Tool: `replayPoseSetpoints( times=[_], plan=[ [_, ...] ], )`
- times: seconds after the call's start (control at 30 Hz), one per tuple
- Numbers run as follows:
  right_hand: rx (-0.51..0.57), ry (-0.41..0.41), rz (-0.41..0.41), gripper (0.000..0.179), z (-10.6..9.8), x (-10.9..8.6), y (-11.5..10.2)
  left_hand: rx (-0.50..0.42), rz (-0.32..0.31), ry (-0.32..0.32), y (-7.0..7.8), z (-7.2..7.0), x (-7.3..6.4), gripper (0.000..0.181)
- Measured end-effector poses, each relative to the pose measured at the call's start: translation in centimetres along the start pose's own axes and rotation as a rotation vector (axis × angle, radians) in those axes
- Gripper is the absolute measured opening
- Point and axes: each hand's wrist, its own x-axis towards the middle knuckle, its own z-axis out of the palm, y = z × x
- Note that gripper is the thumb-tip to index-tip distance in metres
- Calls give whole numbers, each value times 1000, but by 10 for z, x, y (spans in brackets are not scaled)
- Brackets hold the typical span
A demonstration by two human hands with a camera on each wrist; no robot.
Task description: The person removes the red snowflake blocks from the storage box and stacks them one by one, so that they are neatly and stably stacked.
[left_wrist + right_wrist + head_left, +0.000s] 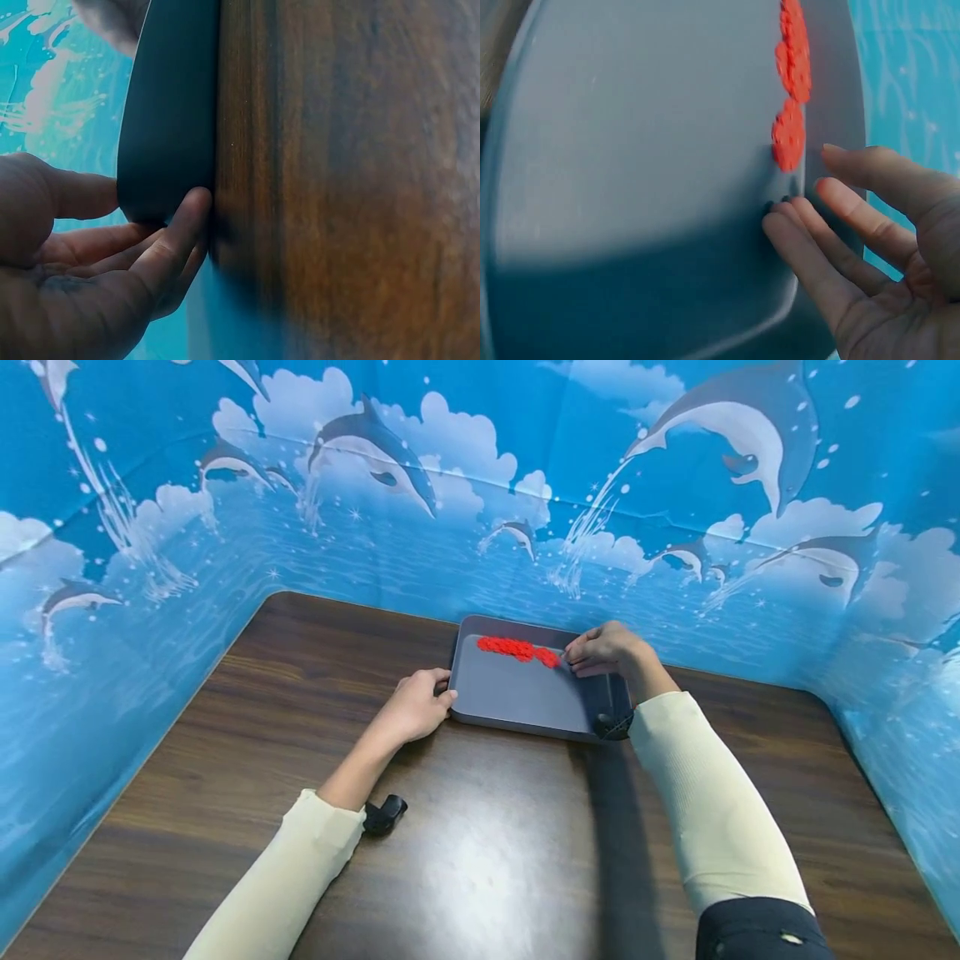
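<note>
A shallow dark grey rectangular tray (517, 702) lies on the wooden table. In it, along the far side, is an uneven row of bright red, lumpy flat pieces (513, 648), one clump (788, 135) set slightly apart at the right end. My left hand (420, 703) grips the tray's near left corner; in the left wrist view its thumb (86, 196) meets the rim and its fingers lie along the outer wall. My right hand (603, 650) is over the tray's far right part, fingers (810, 255) extended close to the tray floor just beside the red clump, holding nothing visible.
The brown wooden table (300, 660) has rounded far corners. A blue cloth (375, 556) printed with dolphins and clouds hangs behind and beside it, close to the tray's far edge. A black wrist device (386, 815) sits at the left cuff.
</note>
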Motion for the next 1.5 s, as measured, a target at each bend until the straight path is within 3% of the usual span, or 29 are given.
replayPoseSetpoints(
  times=[0.27, 0.53, 0.9, 1.13, 1.5],
  plan=[
    [-80, 85, -61, 20, 22, 8, -5, 78, 46, 1, 3, 2, -2, 52],
    [-148, 161, -63, 16, 28, 16, -8, 99, 11, 2, 5, 1, 1, 53],
    [2, 114, -51, 8, 24, 16, -11, 90, -4, 4, 8, 0, 3, 54],
    [105, 50, -42, 19, 22, 16, -10, 84, -1, 15, 7, 2, 2, 53],
    [115, 56, -39, 18, 10, 11, -9, 86, 5, 25, 6, 3, 3, 53]
  ],
)
